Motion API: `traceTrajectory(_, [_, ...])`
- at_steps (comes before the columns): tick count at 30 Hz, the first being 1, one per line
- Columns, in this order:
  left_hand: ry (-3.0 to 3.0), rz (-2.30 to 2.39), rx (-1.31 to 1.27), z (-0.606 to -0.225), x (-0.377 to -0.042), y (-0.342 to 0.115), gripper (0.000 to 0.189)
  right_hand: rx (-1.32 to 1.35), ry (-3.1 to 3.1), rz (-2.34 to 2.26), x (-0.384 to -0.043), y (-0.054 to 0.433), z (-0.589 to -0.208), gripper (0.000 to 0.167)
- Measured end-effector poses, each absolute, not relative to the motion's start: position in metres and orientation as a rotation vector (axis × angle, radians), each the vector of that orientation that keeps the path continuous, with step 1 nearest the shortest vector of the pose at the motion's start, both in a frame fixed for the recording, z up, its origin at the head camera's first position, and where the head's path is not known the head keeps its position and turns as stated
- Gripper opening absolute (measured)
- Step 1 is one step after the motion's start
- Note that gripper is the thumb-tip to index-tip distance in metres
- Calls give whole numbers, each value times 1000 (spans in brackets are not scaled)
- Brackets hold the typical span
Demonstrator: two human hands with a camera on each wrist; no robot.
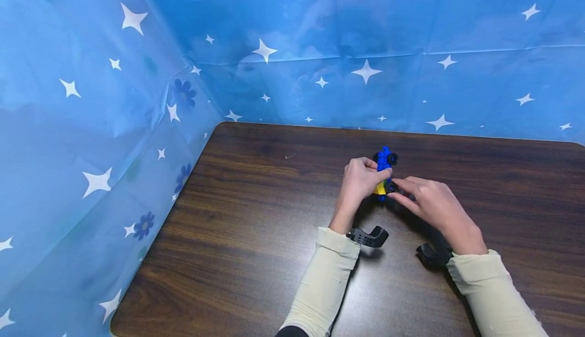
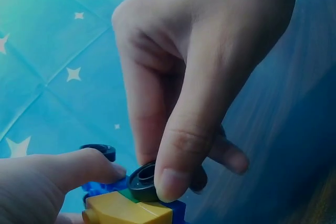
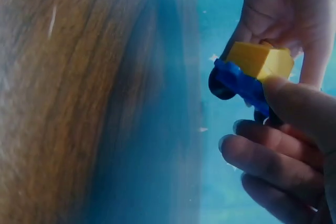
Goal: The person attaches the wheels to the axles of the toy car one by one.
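Note:
A small toy car (image 1: 384, 158) of building bricks has a blue base, black wheels, a yellow block (image 2: 123, 208) and a bit of green. It is held above the table, its length pointing away from me in the head view. My left hand (image 1: 359, 182) grips it from the left, thumb pressed along its side. From the right, my right hand (image 1: 436, 202) pinches the near black wheel (image 2: 139, 186) between thumb and fingers. The right wrist view shows the yellow block (image 3: 254, 60) and blue base, with my right thumb against the car's corner; the rest of that grip is partly hidden.
A dark wood-grain table (image 1: 237, 200) spreads beneath both hands. Blue star-printed sheets (image 1: 311, 32) hang along its back and left edges. Black curved wrist mounts (image 1: 372, 237) stick out from both wrists near the light sleeves (image 1: 320, 281).

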State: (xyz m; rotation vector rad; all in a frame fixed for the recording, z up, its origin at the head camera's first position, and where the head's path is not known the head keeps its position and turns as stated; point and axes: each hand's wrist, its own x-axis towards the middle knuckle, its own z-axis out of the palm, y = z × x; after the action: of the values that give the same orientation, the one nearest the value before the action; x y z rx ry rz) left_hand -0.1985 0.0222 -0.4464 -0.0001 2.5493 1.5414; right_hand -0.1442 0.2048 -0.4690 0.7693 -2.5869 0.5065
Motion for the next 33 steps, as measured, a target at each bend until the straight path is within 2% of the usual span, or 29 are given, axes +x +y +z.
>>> traceTrajectory(14, [2715,1712,-51,-451,-202,26,30,581,-2610,791,-147,188,-473,31])
traceTrajectory(26, [2685,1683,-141,-453,-205,22,30,421,-2541,979,-147,182,-493,36])
traceTrajectory(33, [2663,1659,-171,-454,-204,23,30,426,-2520,1017,-147,181,-499,33])
